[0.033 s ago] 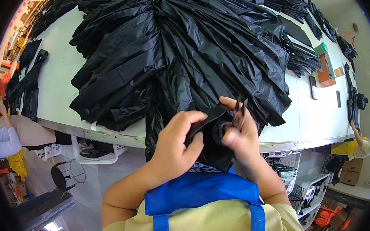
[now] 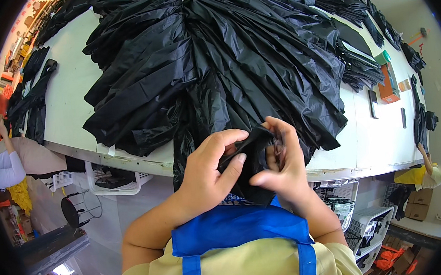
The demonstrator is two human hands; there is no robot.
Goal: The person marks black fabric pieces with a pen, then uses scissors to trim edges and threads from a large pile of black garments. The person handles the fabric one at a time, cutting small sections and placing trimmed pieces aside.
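While both hands meet just in front of the table edge, the left hand (image 2: 207,171) curls its fingers and thumb closed around a bunched piece of black plastic bag (image 2: 250,158), and the right hand (image 2: 284,166) pinches the same bag from the other side, fingers bent tight on its folds. That bag hangs at the near end of a big fan-shaped pile of black bags (image 2: 215,61) spread across the white table (image 2: 68,87), and it seems to be one of that pile, drawn toward the blue apron (image 2: 237,228). Handling it well likely means keeping the thumbs on top and the fingertips underneath, so the thin film stays gathered rather than slipping loose, and working close to the body, where the grip is steady. Thin plastic of this kind probably stretches or tears if tugged hard, so a gentle, even pull suits it. Farther right on the table sit an orange box (image 2: 388,82) and a dark phone-like slab (image 2: 374,104). Another person's white sleeve (image 2: 3,170) shows at the left edge.
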